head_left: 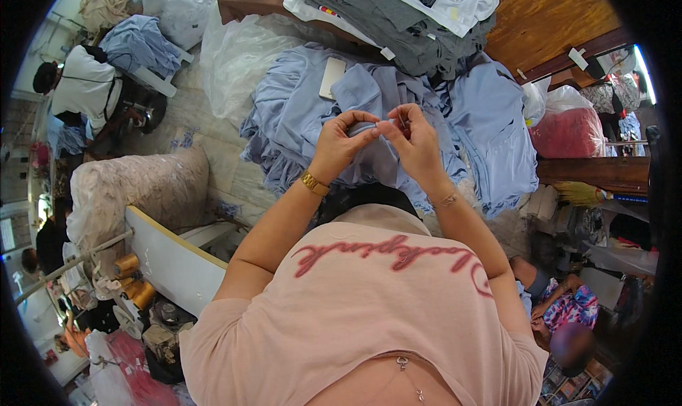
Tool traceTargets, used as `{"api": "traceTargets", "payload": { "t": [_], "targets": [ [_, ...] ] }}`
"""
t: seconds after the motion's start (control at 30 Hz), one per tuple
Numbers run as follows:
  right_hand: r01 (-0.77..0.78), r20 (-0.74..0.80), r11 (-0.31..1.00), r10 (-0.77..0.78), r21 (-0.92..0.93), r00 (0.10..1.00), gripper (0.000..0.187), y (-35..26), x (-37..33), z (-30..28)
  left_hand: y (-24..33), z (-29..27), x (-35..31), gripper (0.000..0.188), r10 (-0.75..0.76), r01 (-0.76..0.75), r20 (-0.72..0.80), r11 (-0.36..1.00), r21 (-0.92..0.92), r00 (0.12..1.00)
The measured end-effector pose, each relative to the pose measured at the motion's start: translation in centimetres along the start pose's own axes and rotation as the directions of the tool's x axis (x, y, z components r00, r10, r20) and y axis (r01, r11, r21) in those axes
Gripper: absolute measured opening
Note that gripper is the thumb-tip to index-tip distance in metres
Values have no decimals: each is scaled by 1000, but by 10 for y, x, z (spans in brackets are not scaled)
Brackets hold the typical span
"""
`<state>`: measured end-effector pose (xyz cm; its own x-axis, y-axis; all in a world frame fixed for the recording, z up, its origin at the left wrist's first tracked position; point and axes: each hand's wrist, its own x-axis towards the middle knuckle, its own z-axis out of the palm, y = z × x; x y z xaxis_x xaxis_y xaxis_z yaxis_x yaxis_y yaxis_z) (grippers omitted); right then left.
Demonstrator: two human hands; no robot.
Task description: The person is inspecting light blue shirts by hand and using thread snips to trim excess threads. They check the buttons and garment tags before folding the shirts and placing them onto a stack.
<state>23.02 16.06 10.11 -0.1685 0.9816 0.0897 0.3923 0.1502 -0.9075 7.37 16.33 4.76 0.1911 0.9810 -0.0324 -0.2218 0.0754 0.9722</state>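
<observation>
My left hand and my right hand meet at the fingertips above a heap of light blue cloth. Both are closed in a pinch, thumb against forefinger. A thin dark sliver shows among my right fingers, too small to name. Whatever my left fingertips hold is hidden or too fine to see. A gold watch is on my left wrist. Just beyond my hands, a flat white rectangular thing, like a phone, lies on the cloth.
Folded grey garments are stacked at the far side, beside a clear plastic sheet. On the left are a stuffed sack, a white table and gold thread cones. Other people sit at far left and lower right.
</observation>
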Motion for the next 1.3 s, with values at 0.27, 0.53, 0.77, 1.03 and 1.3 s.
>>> {"api": "traceTargets", "payload": {
  "t": [0.27, 0.53, 0.77, 1.03, 1.3],
  "targets": [
    [-363, 462, 931, 305, 40, 832, 29, -12, -7, -30, 2, 1, 2, 18, 93, -94, -21, 991, -92, 995],
    [-431, 414, 902, 382, 29, 826, 29, -6, -2, -29, 4, 0, 5, 18, 50, -51, -7, 996, -68, 999],
    [-338, 355, 940, 335, -55, 873, 31, -7, 0, -24, 5, -1, 8, 20, 47, -46, 47, 999, -30, 998],
    [-275, 277, 957, 291, -95, 916, 29, -2, -1, -18, 14, 1, 10, 22, -10, 14, 90, 999, -41, 996],
    [-221, 244, 968, 244, -119, 939, 28, 2, 0, -17, 14, 3, 15, 17, 70, -71, 114, 997, 4, 991]
  ]
}}
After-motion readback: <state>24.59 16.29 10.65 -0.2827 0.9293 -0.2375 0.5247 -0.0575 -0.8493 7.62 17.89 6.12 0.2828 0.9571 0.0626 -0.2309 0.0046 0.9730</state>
